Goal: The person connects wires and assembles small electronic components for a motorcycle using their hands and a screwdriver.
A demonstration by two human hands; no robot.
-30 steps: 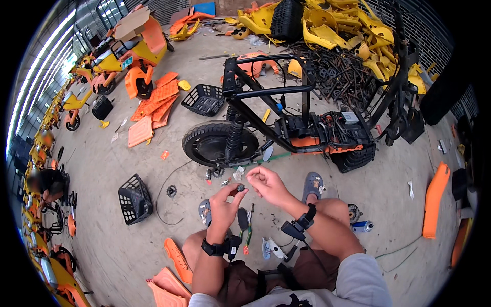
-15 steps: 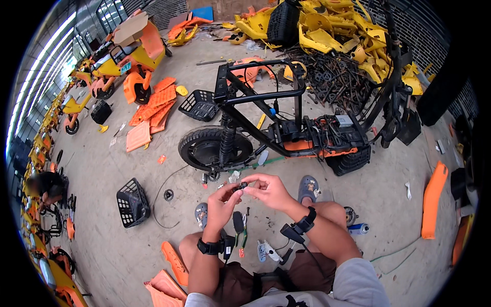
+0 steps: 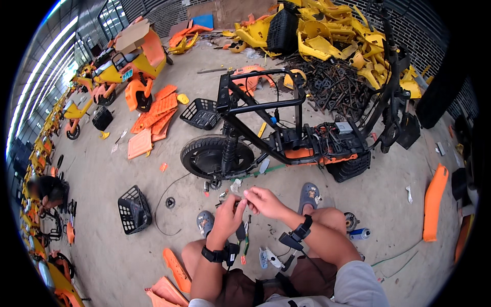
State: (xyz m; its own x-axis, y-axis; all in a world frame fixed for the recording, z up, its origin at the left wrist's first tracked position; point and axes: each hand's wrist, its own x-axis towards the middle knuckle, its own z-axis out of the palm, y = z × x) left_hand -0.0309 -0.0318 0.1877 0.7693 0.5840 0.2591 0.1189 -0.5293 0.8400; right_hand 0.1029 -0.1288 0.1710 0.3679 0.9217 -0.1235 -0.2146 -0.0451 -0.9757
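Note:
In front of my knees, my left hand (image 3: 228,217) is closed in a pinch, with a small dark part showing only slightly between thumb and fingers. My right hand (image 3: 265,202) is also pinched, its fingertips close against my left thumb; whatever they grip is hidden. Beyond both hands stands the stripped black scooter frame (image 3: 263,108), its rear wheel (image 3: 208,157) nearest to them. Green-handled pliers (image 3: 246,244) lie on the floor between my feet, below the hands. A toothed sprocket (image 3: 170,203) lies farther left.
A black basket (image 3: 134,210) stands at left, and another black basket (image 3: 201,113) lies behind the wheel. A blue spray can (image 3: 359,234) lies by my right knee. Orange panels (image 3: 153,115) are at far left; yellow panels (image 3: 327,38) and dark metal parts (image 3: 335,87) are heaped behind.
Both hands have come slightly nearer to me and turned, so the small dark part they pinched is now mostly covered. The view has tilted a little.

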